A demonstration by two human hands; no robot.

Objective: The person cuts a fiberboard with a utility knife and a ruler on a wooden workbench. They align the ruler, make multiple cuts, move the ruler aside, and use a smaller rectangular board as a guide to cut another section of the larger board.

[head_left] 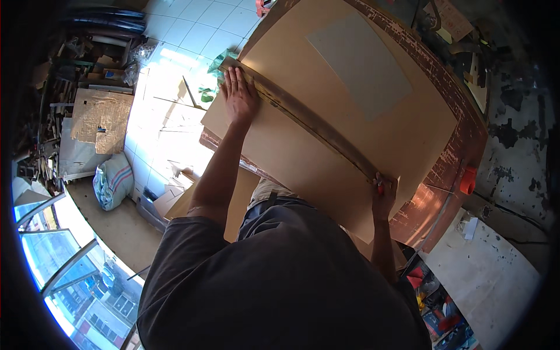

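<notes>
A large brown sheet (280,137), like board or card, lies across the worktable. Running diagonally over it is a long, dark straight bar (315,125). My left hand (239,99) lies flat on the far left end of this bar, fingers stretched out. At the bar's near right end my right hand (385,195) is closed around a small red tool (381,189); its kind is mostly hidden by the fingers. A grey rectangular sheet (361,67) rests on the brown sheet beyond the bar.
The worktable's worn reddish-brown top (455,146) shows along the right, bearing a red ring-shaped object (468,181) and a thin metal strip (440,216). Left are a tiled floor (201,26), a white striped sack (114,181) and stacked scrap. A pale panel (484,268) stands lower right.
</notes>
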